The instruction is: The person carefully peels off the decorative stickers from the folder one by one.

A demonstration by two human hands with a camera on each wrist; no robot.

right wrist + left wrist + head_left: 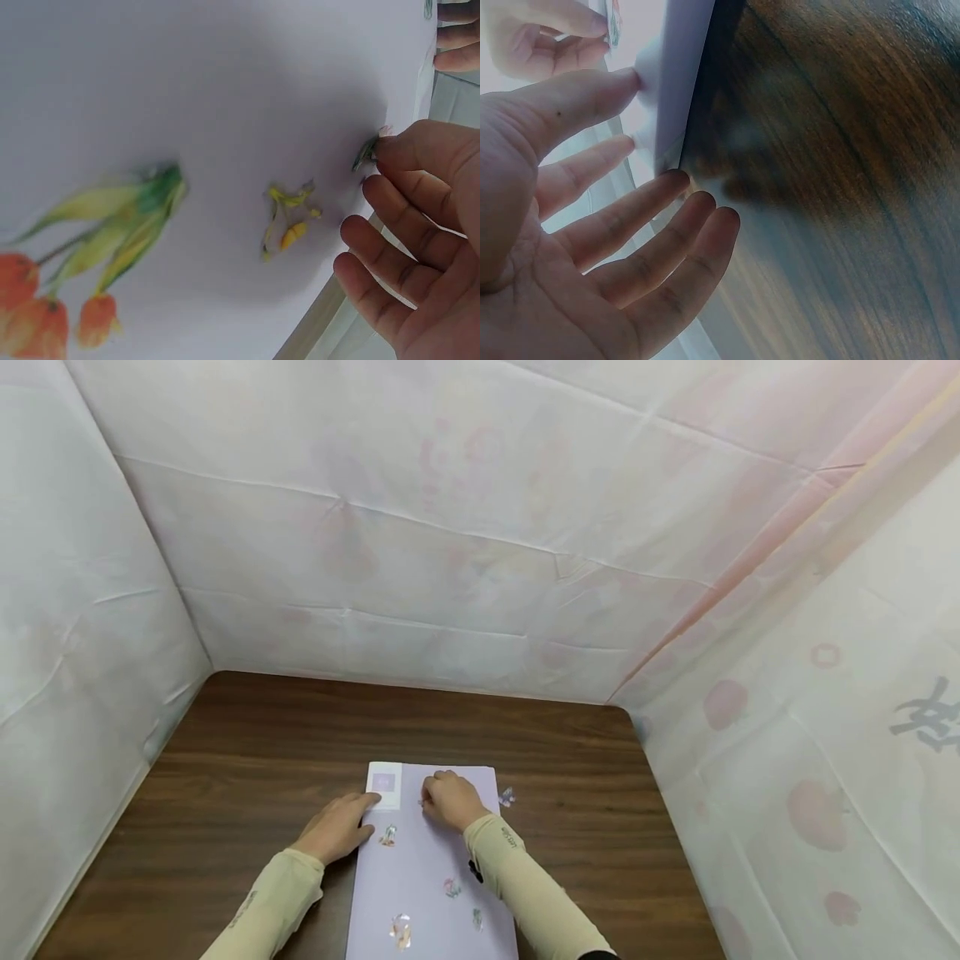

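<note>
Both hands are low on the brown wooden table (247,752), near each other but not touching. At the left, the left hand (337,828) lies flat with straight fingers (641,217); the fingertips touch the left edge of the lilac sheet (431,860), close to a small white card (385,786) at the upper left corner of the sheet. It holds nothing. Just below this hand a flower sticker (387,836) lies on the sheet.

To the right, the right hand (448,799) rests on the upper part of the sheet, with fingers curled downward. The right wrist view shows the fingertips (397,154) pinching a small greenish sticker piece (367,152) against the paper, beside a little yellow flower print (289,217) and a bigger tulip print (105,247). Further right, one loose sticker (507,797) lies on the table just beside the sheet's right edge. More stickers (401,931) are on the lower part of the sheet.
</note>
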